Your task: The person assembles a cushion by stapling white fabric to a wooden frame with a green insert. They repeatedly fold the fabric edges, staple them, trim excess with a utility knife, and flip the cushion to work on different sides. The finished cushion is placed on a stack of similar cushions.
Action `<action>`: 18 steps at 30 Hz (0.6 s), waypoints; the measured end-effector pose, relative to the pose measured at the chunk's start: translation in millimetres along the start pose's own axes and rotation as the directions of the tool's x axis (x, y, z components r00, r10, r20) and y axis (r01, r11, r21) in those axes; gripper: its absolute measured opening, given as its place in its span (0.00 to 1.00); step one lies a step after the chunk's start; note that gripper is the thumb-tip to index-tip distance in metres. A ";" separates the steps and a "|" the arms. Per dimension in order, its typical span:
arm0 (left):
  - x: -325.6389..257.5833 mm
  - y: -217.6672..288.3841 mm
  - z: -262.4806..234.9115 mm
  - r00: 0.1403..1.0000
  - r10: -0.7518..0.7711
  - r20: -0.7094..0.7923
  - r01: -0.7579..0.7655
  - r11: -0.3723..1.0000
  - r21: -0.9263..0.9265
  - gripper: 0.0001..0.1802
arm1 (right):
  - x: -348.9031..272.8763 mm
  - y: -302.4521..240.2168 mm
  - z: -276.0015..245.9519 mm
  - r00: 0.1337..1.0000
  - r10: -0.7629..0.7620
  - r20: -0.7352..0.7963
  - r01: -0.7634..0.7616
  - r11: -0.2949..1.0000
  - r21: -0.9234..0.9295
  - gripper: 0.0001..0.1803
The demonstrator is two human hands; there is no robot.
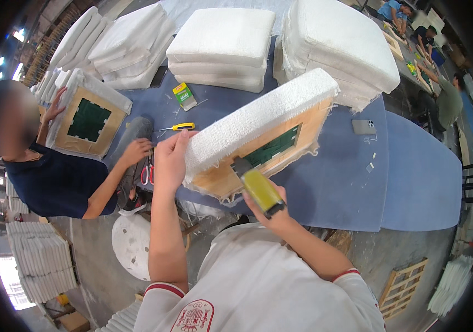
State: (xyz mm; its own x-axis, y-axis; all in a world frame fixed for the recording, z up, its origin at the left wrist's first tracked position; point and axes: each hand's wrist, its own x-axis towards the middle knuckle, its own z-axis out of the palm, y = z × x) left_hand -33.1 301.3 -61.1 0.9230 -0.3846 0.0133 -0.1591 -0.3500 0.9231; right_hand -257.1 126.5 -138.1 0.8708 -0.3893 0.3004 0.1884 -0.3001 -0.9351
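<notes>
right hand (pixel 269 206) presses yellow stapler (pixel 260 188) against wood-framed cushion (pixel 258 130).

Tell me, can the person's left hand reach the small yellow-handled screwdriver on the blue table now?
Probably yes. The left hand grips the white cushion's end, and the yellow-handled screwdriver lies just beyond it with nothing between; the hand must let go first.

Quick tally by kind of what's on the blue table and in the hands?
Cushions being worked on, wood frame showing: 2, one held by left hand, one by the other person
Stacks of finished white cushions: 4
Yellow stapler in right hand: 1
Yellow-handled cutter: 1
Small green box: 1
Phone: 1
Total: 10
</notes>
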 end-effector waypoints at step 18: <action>52.4 -36.5 -13.6 0.998 -0.068 -0.017 0.066 0.994 -0.092 0.22 | 3.1 -1.7 -84.9 0.795 0.603 0.057 -0.576 0.782 -0.238 0.17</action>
State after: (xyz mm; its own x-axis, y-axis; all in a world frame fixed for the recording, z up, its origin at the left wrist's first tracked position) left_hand 25.9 305.5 -88.9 0.9375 -0.3454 -0.0425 -0.0652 -0.2943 0.9535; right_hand -293.2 51.9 -119.6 0.8322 -0.4410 -0.3362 -0.4625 -0.2176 -0.8595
